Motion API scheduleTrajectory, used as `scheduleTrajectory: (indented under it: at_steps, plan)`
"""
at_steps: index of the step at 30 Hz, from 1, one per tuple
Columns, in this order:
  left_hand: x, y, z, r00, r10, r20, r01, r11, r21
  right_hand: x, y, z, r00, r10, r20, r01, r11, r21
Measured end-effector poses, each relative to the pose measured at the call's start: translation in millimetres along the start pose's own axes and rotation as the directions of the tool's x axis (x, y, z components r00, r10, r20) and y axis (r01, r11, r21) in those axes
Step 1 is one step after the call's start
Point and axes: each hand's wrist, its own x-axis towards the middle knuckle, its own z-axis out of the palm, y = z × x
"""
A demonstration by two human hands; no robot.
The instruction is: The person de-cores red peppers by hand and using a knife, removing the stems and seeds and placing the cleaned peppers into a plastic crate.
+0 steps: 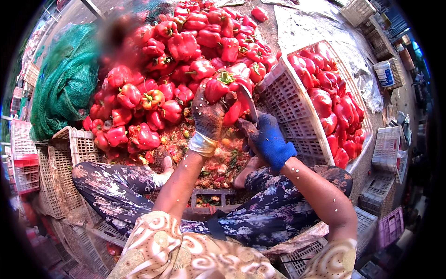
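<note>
My left hand [209, 117], in a dirty work glove with a pale band at the wrist, holds a red bell pepper [216, 90] with its green stem end up. My right hand [266, 137], in a blue knit glove, grips a knife with a curved blade [248, 101]. The blade lies against the pepper's right side, where red flesh hangs below it. Seeds stick to both forearms and the left glove. A large heap of red bell peppers [184, 45] lies just beyond my hands. The knife's handle is mostly hidden in my right hand.
A white plastic crate [296, 108] full of red peppers tilts at the right. Green netting [66, 80] lies bunched at the left, above worn crates [83, 143]. Seeds and pepper scraps [223, 157] cover the ground between my feet. More crates [386, 150] stand far right.
</note>
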Motion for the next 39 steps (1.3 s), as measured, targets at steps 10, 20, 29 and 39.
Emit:
scheduleTrajectory:
  at_steps: [10, 20, 29, 39]
  plan:
    - [27.5, -2.7, -34.1, 0.987, -0.16, 0.003, 0.153, 0.942, -0.299, -11.3, 17.1, -5.6, 0.979, -0.132, -0.154, 0.163, 0.962, 0.217]
    - [-25.3, 54.9, -5.3, 0.94, -0.241, 0.242, 0.293, 0.933, -0.208, -18.6, -14.9, -35.6, 0.986, -0.055, 0.157, 0.005, 0.954, 0.301]
    - [-31.4, 28.6, -12.2, 0.815, -0.378, 0.438, 0.572, 0.409, -0.711, -14.7, 29.9, -47.8, 0.976, -0.046, 0.214, -0.055, 0.896, 0.441]
    - [13.5, 58.5, -44.4, 0.871, 0.055, 0.489, -0.035, 0.998, -0.049, -26.6, -17.7, -58.1, 0.962, 0.166, 0.217, -0.219, 0.943, 0.25]
